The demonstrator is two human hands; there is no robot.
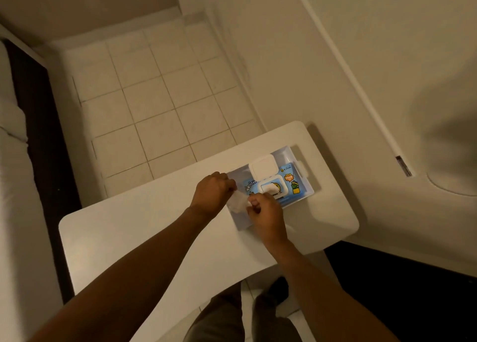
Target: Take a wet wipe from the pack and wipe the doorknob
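A blue wet wipe pack lies in a clear plastic tray on a white table. Its white flip lid stands open, and a wipe pokes out of the opening. Both hands hover over the tray's near-left end and pinch one white wet wipe between them. My left hand grips its left side, my right hand its right side. The doorknob is out of sight; only the latch plate on the white door's edge shows at the right.
A white door stands to the right of the table. Tiled floor lies beyond the table, with a bed and dark frame along the left. My legs show below the table's near edge.
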